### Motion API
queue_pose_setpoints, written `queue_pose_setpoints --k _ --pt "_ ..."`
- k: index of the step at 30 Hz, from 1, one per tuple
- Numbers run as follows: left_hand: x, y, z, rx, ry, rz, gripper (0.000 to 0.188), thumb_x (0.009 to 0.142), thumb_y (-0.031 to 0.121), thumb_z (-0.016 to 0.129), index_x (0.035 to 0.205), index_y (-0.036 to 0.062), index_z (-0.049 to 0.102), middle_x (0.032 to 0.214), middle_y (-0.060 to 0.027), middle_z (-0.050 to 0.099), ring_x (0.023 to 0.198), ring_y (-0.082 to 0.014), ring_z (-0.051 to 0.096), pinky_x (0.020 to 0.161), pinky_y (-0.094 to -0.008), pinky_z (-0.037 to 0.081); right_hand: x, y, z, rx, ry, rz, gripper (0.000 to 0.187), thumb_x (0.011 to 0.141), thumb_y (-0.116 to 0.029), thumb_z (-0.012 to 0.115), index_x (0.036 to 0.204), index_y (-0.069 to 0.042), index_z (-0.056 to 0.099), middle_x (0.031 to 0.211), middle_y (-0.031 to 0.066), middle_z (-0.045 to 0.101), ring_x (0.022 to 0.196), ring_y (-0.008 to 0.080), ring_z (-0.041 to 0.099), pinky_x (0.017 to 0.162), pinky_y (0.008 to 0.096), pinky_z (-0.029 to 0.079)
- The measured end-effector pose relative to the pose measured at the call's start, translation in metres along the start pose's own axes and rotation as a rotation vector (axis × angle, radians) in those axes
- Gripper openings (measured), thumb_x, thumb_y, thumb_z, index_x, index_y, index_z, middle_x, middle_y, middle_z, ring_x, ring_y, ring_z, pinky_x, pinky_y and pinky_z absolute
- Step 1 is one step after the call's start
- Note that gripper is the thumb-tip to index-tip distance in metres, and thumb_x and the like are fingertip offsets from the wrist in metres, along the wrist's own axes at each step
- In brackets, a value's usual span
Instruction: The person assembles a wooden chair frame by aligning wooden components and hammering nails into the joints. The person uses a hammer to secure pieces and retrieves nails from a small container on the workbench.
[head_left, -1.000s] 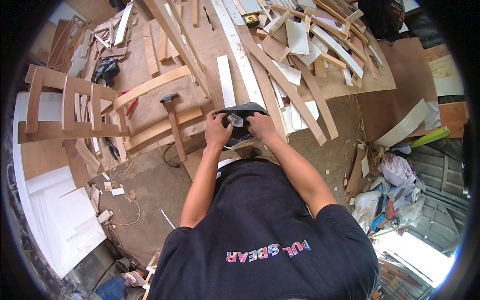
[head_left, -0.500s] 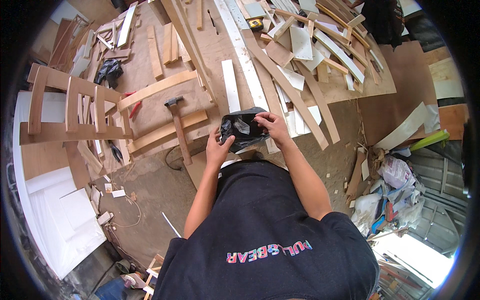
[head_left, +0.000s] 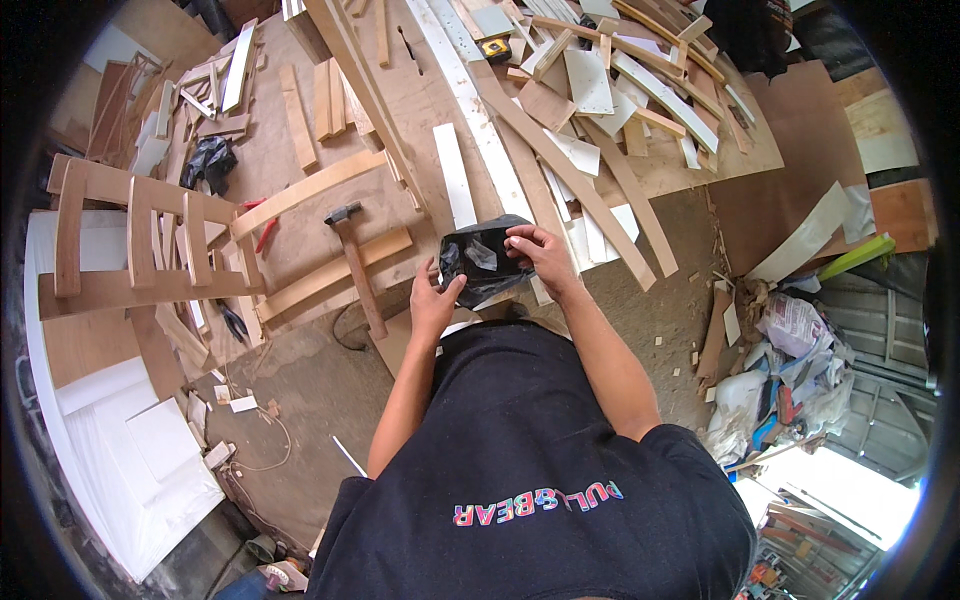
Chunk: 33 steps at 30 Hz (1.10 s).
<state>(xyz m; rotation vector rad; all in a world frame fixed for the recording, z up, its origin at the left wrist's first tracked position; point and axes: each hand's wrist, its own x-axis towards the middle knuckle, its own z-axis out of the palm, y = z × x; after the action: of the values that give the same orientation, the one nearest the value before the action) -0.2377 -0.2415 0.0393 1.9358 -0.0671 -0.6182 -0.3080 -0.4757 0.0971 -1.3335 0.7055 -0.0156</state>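
Observation:
In front of my body I hold a black plastic bag [head_left: 478, 283], its mouth turned up, with a clear crumpled piece of plastic showing inside. My left hand [head_left: 432, 306] grips the bag's left side, thumb in front. At the right side of the mouth is my right hand [head_left: 545, 260], thumb and forefinger pinched together above the bag. Whatever sits between those fingertips is too small to make out. A hammer [head_left: 357, 268] with a wooden handle lies left of the bag, its handle end over the table edge.
A slatted wooden frame [head_left: 140, 277] stands at the left, near red-handled pliers [head_left: 266, 236] and dark pliers [head_left: 233, 322]. Wood strips and white board offcuts [head_left: 590, 85] pile up at the far right, beside a yellow tape measure [head_left: 494, 50]. Plastic bags [head_left: 790, 340] heap at the right.
My right hand has shifted slightly at the bag's mouth, its fingertips still pinched. The left hand keeps its grip on the bag. The surroundings have shifted a little as my head moved.

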Motion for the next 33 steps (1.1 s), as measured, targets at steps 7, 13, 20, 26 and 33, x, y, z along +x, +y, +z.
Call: queue_pose_setpoints --k 7,13,20,26,33 --pt "-0.011 0.007 0.0 0.145 0.056 0.081 0.081 0.086 0.034 0.084 0.149 0.0007 0.047 0.128 -0.0253 0.062 0.1 -0.0321 0.071 0.09 -0.0406 0.057 -0.011 -0.002 0.003 0.155 -0.08 0.037 0.028 0.098 -0.019 0.07 0.123 -0.005 0.071 0.107 0.0056 0.075 0.097 0.0149 0.072 0.082 0.0308 0.056" --pt "-0.018 0.019 0.001 -0.281 -0.177 -0.335 0.084 0.093 0.031 0.08 0.157 0.0042 0.032 0.125 -0.019 0.063 0.09 -0.0276 0.07 0.072 -0.0386 0.063 0.006 0.016 -0.013 -0.255 0.112 -0.085 0.022 0.093 -0.02 0.075 0.113 -0.012 0.077 0.109 0.0101 0.075 0.098 0.0256 0.073 0.089 0.0387 0.057" --pt "-0.017 -0.003 0.005 -0.46 -0.212 -0.385 0.053 0.103 0.016 0.063 0.15 0.0033 0.041 0.128 -0.0129 0.059 0.103 -0.0244 0.066 0.082 -0.0423 0.066 0.033 0.035 -0.022 -0.778 0.205 -0.36 0.017 0.089 -0.021 0.077 0.105 -0.014 0.082 0.098 0.0148 0.078 0.096 0.0286 0.073 0.091 0.0397 0.055" --pt "0.007 0.032 0.018 -0.464 -0.203 0.028 0.036 0.107 0.005 0.049 0.143 0.0021 0.052 0.129 -0.0086 0.061 0.112 -0.0212 0.065 0.092 -0.04 0.063 0.047 0.015 -0.004 -0.376 0.2 -0.21 0.021 0.094 -0.023 0.073 0.106 -0.008 0.081 0.095 0.0101 0.08 0.088 0.0198 0.074 0.084 0.0341 0.055" --pt "0.049 0.132 0.03 -0.524 -0.198 0.216 0.037 0.102 0.007 0.052 0.139 0.0016 0.058 0.12 -0.0068 0.068 0.104 -0.0151 0.067 0.088 -0.0335 0.057 0.038 -0.068 -0.012 -0.088 0.227 -0.425 0.02 0.095 -0.021 0.073 0.104 -0.005 0.08 0.091 0.0052 0.077 0.085 0.0114 0.068 0.082 0.0302 0.053"
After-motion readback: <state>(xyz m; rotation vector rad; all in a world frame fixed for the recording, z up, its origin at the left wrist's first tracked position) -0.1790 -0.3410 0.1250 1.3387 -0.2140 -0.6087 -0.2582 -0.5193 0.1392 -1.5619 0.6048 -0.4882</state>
